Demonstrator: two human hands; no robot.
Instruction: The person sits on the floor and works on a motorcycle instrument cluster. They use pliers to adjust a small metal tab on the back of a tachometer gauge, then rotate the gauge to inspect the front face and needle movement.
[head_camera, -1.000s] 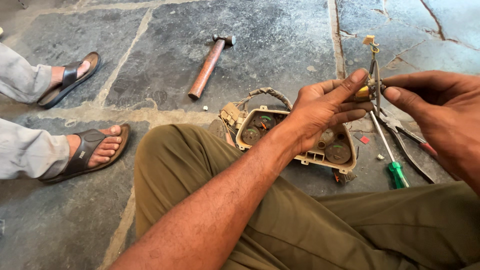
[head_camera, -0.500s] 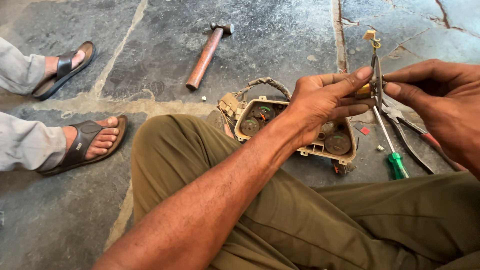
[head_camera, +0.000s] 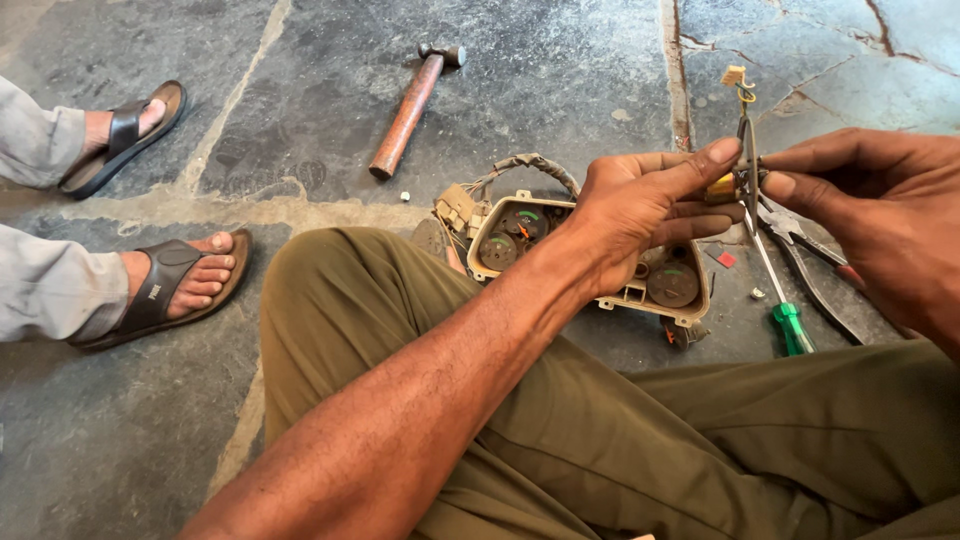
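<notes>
- Right in the middle of the action: a small yellow part (head_camera: 722, 187) with a thin wire harness (head_camera: 745, 150) rising from it, held up in the air above the floor, between both hands.
- The wire runs upward to a small tan connector (head_camera: 735, 76) at its top end.
- Left hand (head_camera: 640, 215) pinches the yellow part from the left, thumb stretched over the top and fingers curled beneath, a firm grip.
- Right hand (head_camera: 880, 215) comes in from the right, thumb and forefinger closed on the same piece where the wire meets it.
- Just below the hands, on the stone floor (head_camera: 560, 70), lies a beige instrument cluster (head_camera: 600, 255), face up, its round gauges showing, partly hidden behind the left hand.
- A bundle of wrapped cable (head_camera: 525, 165) loops off the cluster's top-left edge.
- To the cluster's right, a screwdriver with a green handle (head_camera: 790, 325) lies on the floor, and just beside it a pair of pliers (head_camera: 810, 260), part-covered by the right hand.
- Further out, upper centre, a hammer with a brown wooden handle (head_camera: 410, 110) lies well apart from the cluster.
- The person's olive-trousered knee (head_camera: 420, 330) fills the foreground.
- Far left, another person's feet in dark sandals (head_camera: 175, 285).
</notes>
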